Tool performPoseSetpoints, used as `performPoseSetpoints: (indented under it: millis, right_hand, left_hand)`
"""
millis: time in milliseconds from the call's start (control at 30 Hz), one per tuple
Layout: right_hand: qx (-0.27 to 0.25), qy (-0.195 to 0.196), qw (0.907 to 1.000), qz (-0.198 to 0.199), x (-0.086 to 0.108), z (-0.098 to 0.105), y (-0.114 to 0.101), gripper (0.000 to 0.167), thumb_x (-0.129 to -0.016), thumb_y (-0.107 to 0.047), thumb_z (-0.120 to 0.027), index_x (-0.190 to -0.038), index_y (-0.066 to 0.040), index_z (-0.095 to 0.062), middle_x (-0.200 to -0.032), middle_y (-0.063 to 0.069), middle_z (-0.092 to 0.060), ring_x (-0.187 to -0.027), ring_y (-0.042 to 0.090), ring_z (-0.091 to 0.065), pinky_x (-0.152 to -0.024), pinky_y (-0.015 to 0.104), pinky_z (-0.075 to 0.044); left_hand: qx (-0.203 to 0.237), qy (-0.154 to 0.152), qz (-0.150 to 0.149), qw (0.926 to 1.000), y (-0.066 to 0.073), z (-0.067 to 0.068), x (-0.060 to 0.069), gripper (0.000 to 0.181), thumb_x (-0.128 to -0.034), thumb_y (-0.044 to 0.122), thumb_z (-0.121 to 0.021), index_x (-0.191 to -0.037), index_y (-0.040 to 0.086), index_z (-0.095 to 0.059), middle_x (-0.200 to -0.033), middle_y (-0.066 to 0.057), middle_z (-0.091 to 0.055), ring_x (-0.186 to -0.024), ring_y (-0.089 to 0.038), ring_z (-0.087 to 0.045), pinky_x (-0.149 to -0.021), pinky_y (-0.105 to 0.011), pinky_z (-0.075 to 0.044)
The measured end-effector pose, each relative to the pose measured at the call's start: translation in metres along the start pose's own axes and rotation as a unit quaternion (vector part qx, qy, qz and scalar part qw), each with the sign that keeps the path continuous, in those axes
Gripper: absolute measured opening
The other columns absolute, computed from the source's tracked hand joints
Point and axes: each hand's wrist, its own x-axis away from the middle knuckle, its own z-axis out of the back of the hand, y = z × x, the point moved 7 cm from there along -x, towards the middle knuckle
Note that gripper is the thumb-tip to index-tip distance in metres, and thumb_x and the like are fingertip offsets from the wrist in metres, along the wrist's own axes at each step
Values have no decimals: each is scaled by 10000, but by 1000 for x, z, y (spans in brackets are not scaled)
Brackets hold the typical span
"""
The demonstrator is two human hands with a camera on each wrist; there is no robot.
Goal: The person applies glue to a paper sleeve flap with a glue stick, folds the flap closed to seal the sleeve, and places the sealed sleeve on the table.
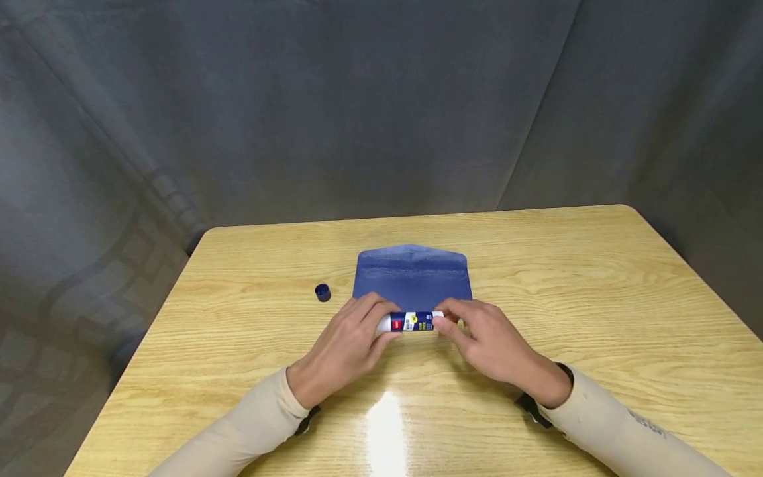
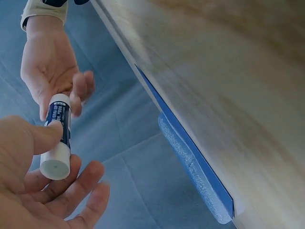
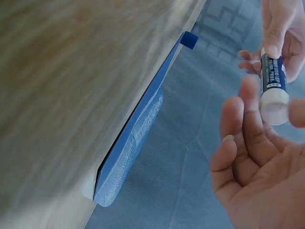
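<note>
Both hands hold a glue stick [image 1: 412, 321] level above the near edge of a blue envelope. My left hand [image 1: 352, 338] pinches its left part between thumb and fingers. At the other end, the thumb and forefinger of my right hand [image 1: 491, 341] grip the white end. In the left wrist view the glue stick [image 2: 58, 138] shows a white round end near my left thumb. The envelope [image 1: 411, 285] lies on the table with its flap away from me, and whitish streaks mark the flap [image 3: 136, 143]. Part of its near edge is hidden behind the hands.
A dark blue cap [image 1: 322, 293] sits on the wooden table [image 1: 572, 278], left of the envelope. Grey curtains [image 1: 334, 106] hang behind the table and along its sides.
</note>
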Motion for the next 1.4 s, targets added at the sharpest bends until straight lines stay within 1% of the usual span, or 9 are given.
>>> performPoseSetpoints:
  millis: [167, 333, 433, 500, 667, 833, 933, 1200, 1400]
  right_hand:
    - [-200, -140, 9997, -23, 0, -2, 1, 371, -1075, -268, -446, -740, -208, -594, -578, -169, -521, -461, -23, -377, -458, 198, -354]
    - [-375, -222, 9990, -131, 0, -3, 3, 438, -1081, -274, -427, -674, -200, -570, -535, -189, -481, -418, -8, -347, -418, 207, -331]
    - [-570, -283, 9977, -244, 0, -3, 5, 418, -1080, -277, -432, -714, -179, -608, -558, -161, -530, -430, 8, -375, -421, 215, -344]
    - [-663, -280, 9970, -294, 0, -3, 6, 378, -1078, -278, -436, -769, -174, -626, -602, -130, -582, -480, 6, -470, -454, 211, -388]
    - [-562, 81, 9981, -239, -1, 2, 4, 98, -1023, -304, -566, -1023, -226, -624, -830, -99, -618, -672, 72, -550, -587, 222, -444]
    - [-496, 368, 9981, 17, -1, 6, -2, 396, -850, -284, -802, -1168, -203, -580, -994, -85, -568, -811, 150, -518, -675, 264, -459]
    - [-510, 427, 9977, 156, -1, 7, -5, 452, -806, -231, -842, -1175, -197, -583, -1022, -91, -567, -836, 145, -523, -683, 258, -466]
    - [-448, 658, 9956, 493, -1, 9, -7, 377, -804, -135, -835, -1098, -236, -620, -1021, -117, -592, -838, 51, -516, -663, 205, -465]
    - [-350, 738, 9963, 254, -1, 11, -4, 371, -775, -162, -858, -1061, -259, -643, -940, -138, -604, -783, 36, -515, -647, 217, -463]
  left_hand:
    - [-23, 54, -106, 9999, 2, 1, 0, 319, -866, 213, -780, -1127, 76, -659, -1015, 4, -657, -851, -102, -601, -773, -259, -526]
    - [52, 114, -129, 9998, 3, 2, 0, 331, -869, 239, -776, -1129, 73, -659, -1007, 9, -657, -827, -93, -591, -753, -247, -516]
    - [66, 100, -124, 9999, 3, 2, 0, 329, -873, 238, -773, -1132, 71, -658, -1014, 7, -658, -834, -96, -595, -757, -246, -515]
    - [15, 80, -131, 9999, 3, 2, 0, 318, -883, 237, -763, -1135, 72, -658, -1019, 6, -659, -843, -100, -600, -759, -249, -516]
    - [-156, 62, -69, 9998, 2, 2, 0, 283, -909, 251, -731, -1126, 85, -658, -1013, 12, -660, -837, -103, -600, -756, -256, -518]
    - [-151, 67, 13, 9999, 0, 3, 0, 270, -912, 246, -730, -1124, 96, -658, -1015, 20, -662, -833, -103, -598, -750, -262, -517]
    - [-155, 66, 10, 9999, -1, 3, -1, 271, -921, 256, -717, -1131, 96, -659, -1013, 20, -664, -832, -102, -600, -756, -263, -523]
    - [-57, 73, 54, 9999, -2, 3, -1, 277, -943, 285, -678, -1140, 91, -665, -1009, 20, -668, -827, -98, -608, -759, -261, -528]
    - [35, 51, 124, 9999, -4, 2, 0, 273, -947, 282, -671, -1144, 93, -669, -1011, 24, -670, -820, -91, -602, -746, -255, -520]
